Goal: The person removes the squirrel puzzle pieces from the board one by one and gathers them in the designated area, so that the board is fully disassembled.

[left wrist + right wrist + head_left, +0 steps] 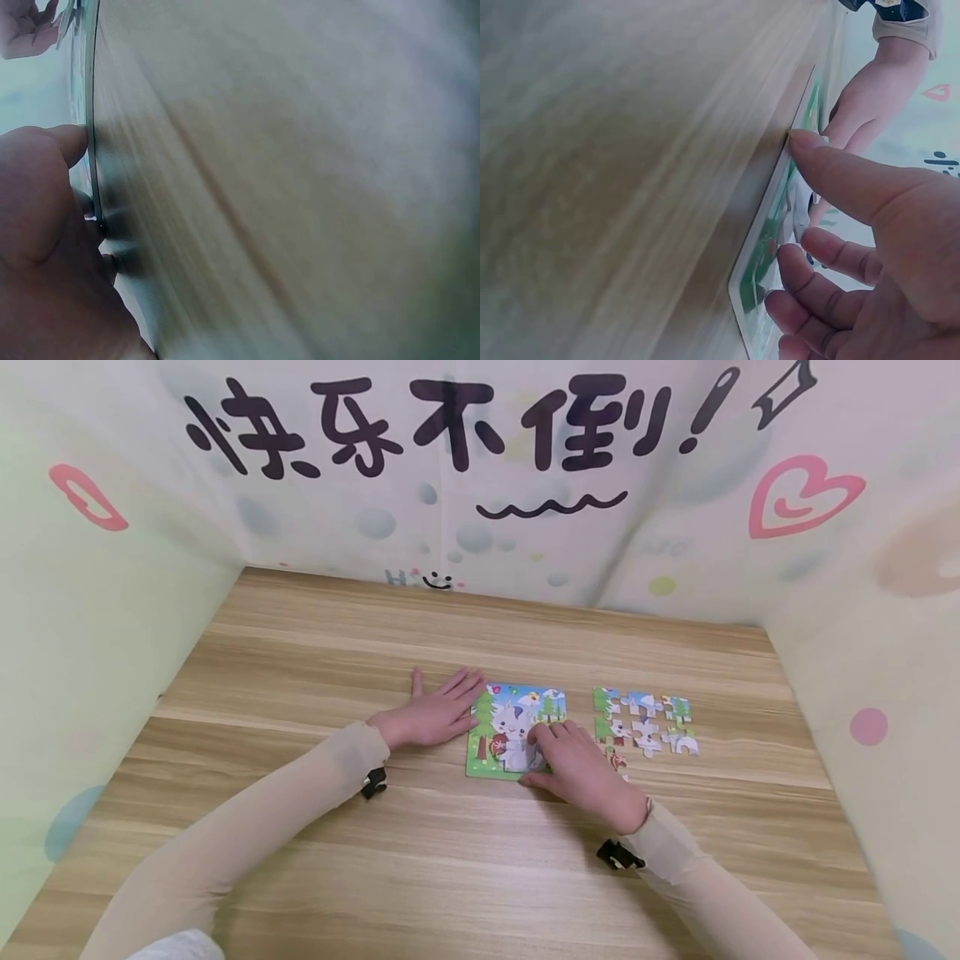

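In the head view a puzzle board [480, 766] with a white cartoon animal and green trees lies mid-table. My left hand [431, 714] rests spread beside it, fingertips touching its left edge. In the left wrist view that hand [37, 202] presses its thumb against the board's thin rim [91, 112]. The right hand [585, 772] bends over the board's lower right, its thumb at the near edge. A pale puzzle piece [800, 204] stands tilted between the thumb and curled fingers of the right hand [855, 262]; the left wrist view shows its edge. Fingers partly hide the picture.
Several loose puzzle pieces [645, 714] lie in rows right of the board; the right hand partly covers the lowest. Printed cloth walls [450, 527] enclose the wooden table [337, 627] at the back and both sides.
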A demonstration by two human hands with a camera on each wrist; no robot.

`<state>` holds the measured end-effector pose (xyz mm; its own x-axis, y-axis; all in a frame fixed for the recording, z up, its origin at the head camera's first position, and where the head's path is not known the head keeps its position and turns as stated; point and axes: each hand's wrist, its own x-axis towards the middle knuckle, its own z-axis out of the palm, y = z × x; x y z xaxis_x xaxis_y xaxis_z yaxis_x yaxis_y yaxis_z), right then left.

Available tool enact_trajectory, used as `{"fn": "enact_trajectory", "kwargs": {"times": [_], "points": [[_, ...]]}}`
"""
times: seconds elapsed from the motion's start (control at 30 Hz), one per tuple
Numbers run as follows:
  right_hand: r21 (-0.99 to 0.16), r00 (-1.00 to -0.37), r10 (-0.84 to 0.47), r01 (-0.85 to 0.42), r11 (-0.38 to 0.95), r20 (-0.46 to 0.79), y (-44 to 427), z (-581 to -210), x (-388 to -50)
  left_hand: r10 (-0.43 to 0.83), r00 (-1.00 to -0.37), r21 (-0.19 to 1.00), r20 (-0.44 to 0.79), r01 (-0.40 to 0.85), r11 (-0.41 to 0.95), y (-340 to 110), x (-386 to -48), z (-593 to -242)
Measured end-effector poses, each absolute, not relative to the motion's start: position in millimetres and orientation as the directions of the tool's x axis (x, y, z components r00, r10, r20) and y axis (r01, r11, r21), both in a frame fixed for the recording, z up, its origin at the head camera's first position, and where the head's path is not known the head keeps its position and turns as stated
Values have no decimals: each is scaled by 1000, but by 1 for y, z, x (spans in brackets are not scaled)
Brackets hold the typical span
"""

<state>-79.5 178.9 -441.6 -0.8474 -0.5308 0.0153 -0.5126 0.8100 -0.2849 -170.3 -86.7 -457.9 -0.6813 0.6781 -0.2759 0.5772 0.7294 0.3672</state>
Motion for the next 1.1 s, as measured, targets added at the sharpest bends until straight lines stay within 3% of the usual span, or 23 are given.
{"fn": "enact_trajectory", "kwargs": {"times": [0.37,1.1], "points": [[-305,-852,-521,-512,803,55,177,-442,-81,674,-684,375,-277,569,732,-88,-168,-456],[-370,-836,-548,-516,773,21,175,-441,-85,681,-679,392,-276,567,724,-87,-169,-452]]}}
